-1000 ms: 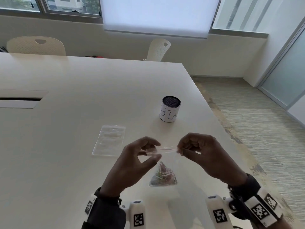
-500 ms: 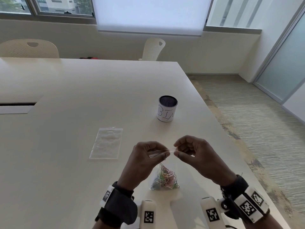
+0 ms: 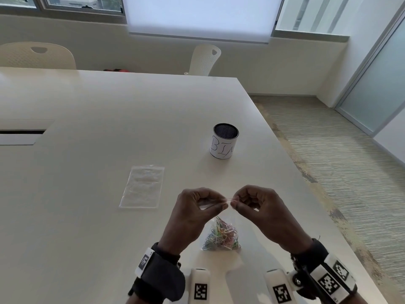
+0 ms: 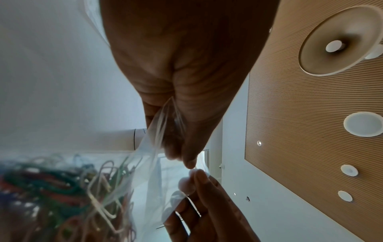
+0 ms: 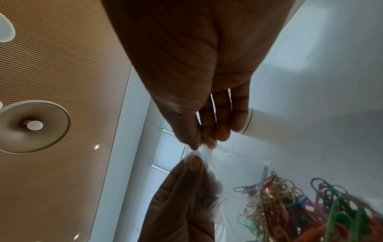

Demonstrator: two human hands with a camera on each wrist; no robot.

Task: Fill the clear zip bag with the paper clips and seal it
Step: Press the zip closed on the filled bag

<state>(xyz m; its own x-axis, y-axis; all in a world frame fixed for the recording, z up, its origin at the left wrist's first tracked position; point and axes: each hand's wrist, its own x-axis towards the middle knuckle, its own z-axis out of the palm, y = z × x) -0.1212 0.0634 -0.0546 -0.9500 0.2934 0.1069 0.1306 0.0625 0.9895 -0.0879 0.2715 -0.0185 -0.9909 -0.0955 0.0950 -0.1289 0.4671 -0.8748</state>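
Observation:
A clear zip bag point(image 3: 221, 220) hangs upright over the white table point(image 3: 87, 238) near its front edge, its bottom resting on the tabletop. Several coloured paper clips point(image 3: 221, 237) sit heaped in its bottom; they also show in the wrist views as paper clips point(image 4: 62, 188) and paper clips point(image 5: 300, 206). My left hand point(image 3: 221, 205) pinches the bag's top strip between thumb and forefinger. My right hand point(image 3: 234, 202) pinches the same strip just to the right, almost touching the left fingertips. The bag film point(image 4: 157, 147) runs down from the pinch.
A second flat clear zip bag point(image 3: 142, 186) lies on the table to the left. A white cup point(image 3: 224, 141) with a dark mesh inside stands behind the hands. The table's right edge drops to carpet. Two chairs stand at the far side.
The left hand's pinch has slid right along the bag's top strip, so the two hands now nearly meet. The camera has tilted down slightly.

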